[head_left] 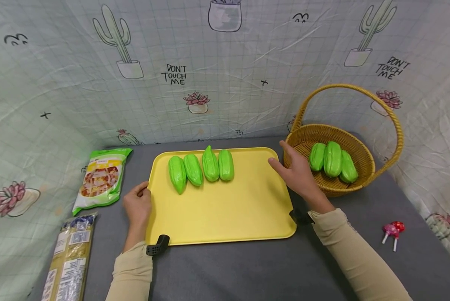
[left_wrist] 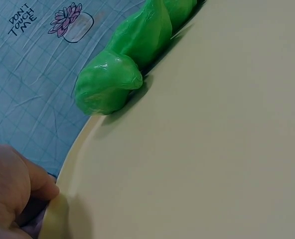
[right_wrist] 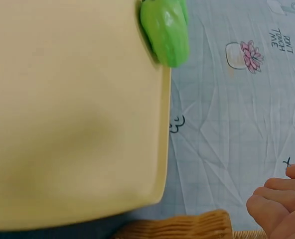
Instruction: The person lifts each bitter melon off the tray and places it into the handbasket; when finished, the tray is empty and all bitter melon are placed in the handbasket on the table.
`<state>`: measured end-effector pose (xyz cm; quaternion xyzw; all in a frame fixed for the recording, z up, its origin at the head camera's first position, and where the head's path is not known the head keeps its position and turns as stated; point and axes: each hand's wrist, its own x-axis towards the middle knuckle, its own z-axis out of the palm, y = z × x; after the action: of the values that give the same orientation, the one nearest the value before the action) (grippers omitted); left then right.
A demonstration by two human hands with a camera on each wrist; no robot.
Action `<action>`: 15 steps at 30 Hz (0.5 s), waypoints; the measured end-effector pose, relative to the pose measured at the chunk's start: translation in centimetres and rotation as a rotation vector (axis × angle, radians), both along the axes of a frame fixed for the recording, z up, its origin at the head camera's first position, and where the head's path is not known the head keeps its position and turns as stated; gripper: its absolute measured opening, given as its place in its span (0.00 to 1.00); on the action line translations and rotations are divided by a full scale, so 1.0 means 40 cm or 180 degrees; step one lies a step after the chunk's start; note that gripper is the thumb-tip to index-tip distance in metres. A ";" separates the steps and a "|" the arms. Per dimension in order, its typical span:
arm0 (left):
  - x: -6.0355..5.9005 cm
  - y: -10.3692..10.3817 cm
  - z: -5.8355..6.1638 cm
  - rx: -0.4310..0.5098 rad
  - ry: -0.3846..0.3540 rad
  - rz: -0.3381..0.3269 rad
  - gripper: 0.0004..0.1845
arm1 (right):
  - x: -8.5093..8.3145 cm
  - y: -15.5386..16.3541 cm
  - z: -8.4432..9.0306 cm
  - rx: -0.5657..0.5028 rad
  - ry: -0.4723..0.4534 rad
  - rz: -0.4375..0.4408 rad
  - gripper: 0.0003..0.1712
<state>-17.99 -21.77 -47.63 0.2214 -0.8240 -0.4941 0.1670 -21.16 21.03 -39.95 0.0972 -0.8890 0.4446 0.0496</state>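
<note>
Four green gourds [head_left: 201,168] (side by side) on yellow tray [head_left: 228,209]

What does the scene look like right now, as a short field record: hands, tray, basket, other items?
left hand: left hand grips the left rim of the yellow plastic tray
right hand: right hand open, fingers spread, between the tray and the woven wicker basket
tray contents: four green wrapped gourds in a row at the far edge
basket contents: three green gourds
left of the tray: green snack bag, noodle packet
right side: two lollipops
</note>
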 end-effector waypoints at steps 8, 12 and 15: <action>0.000 -0.002 -0.003 -0.0055 0.0021 0.0027 0.18 | -0.001 -0.034 -0.015 -0.0020 -0.0131 0.0105 0.44; -0.003 -0.003 -0.009 -0.0058 0.0052 0.0041 0.19 | -0.002 -0.050 -0.019 -0.0021 -0.0129 0.0144 0.44; -0.004 -0.002 -0.010 -0.0043 0.0061 0.0044 0.19 | -0.005 -0.060 -0.024 -0.0056 -0.0164 0.0186 0.45</action>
<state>-18.17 -21.87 -48.02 0.2212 -0.8241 -0.4895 0.1799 -21.35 18.62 -40.90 0.1112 -0.8829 0.4560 0.0145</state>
